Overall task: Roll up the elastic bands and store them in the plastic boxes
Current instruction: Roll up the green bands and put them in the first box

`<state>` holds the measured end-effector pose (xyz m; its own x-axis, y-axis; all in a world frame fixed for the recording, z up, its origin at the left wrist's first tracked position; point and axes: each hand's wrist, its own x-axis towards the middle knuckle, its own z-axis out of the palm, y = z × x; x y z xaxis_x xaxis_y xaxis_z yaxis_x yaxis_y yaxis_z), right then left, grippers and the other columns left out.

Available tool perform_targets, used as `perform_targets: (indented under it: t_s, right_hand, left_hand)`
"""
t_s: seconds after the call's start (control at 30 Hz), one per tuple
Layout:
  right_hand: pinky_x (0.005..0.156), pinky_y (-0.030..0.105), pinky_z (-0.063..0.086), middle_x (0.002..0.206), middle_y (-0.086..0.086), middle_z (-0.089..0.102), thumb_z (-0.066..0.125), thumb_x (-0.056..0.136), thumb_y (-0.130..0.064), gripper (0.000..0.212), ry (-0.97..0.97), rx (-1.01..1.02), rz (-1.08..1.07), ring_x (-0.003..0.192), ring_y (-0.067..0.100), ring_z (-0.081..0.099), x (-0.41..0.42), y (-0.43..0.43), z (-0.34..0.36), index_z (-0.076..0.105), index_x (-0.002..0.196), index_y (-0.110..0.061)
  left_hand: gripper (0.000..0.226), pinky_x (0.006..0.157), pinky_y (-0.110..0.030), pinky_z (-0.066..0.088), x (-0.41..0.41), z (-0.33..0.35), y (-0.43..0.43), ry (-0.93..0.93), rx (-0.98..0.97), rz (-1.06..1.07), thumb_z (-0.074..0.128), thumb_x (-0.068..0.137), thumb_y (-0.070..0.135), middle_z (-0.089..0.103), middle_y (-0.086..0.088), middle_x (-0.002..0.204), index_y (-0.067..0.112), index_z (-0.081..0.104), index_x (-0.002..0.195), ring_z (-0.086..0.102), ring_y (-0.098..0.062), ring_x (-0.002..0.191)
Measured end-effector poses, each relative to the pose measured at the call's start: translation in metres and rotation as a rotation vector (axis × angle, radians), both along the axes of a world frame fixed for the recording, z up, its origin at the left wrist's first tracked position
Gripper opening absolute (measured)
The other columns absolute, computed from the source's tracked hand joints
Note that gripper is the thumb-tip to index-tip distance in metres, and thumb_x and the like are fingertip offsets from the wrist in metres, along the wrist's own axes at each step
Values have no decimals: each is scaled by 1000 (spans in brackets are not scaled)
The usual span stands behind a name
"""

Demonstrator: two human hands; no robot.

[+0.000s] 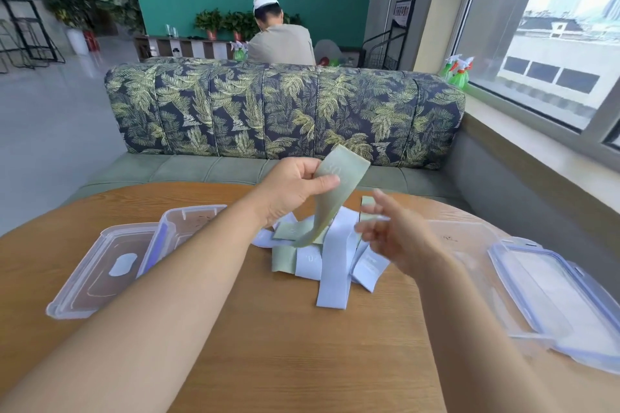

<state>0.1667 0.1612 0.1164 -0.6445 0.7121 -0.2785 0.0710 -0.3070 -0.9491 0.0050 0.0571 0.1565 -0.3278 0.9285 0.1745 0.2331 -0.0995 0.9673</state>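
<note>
My left hand [295,186] pinches the top end of a green elastic band [335,188] and holds it lifted above the table; the band hangs down toward a pile of bands [332,258], several pale blue and green, in the middle of the wooden table. My right hand [392,231], blurred, hovers with loose fingers just right of the hanging band, holding nothing. A clear plastic box [188,228] stands at the left with its lid [100,271] beside it. Another clear box [466,245] and a blue-rimmed lid [553,295] lie at the right.
The round wooden table [285,345] fills the foreground. Behind it stands a sofa with a leaf-print backrest [285,111]. A person [280,33] sits beyond it, back turned. A window sill with green spray bottles [459,72] runs along the right.
</note>
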Motion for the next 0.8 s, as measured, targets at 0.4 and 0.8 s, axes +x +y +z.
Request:
perform_targets:
  t_s: [0.4, 0.8]
  right_hand:
    - [86, 43, 54, 117, 26, 60, 41, 99, -53, 67, 202, -514, -68, 104, 39, 64, -34, -40, -49, 50, 127, 8]
    - [101, 37, 43, 109, 9, 65, 36, 98, -57, 60, -125, -62, 199, 99, 23, 58, -64, -25, -61, 72, 102, -9]
  left_hand:
    - [10, 61, -20, 36, 15, -3, -57, -80, -48, -45, 71, 84, 16, 65, -9, 96, 14, 72, 94, 47, -11, 73]
    - [36, 72, -18, 50, 49, -115, -113, -13, -331, -143, 57, 83, -18, 73, 4, 83, 15, 73, 81, 66, -3, 76]
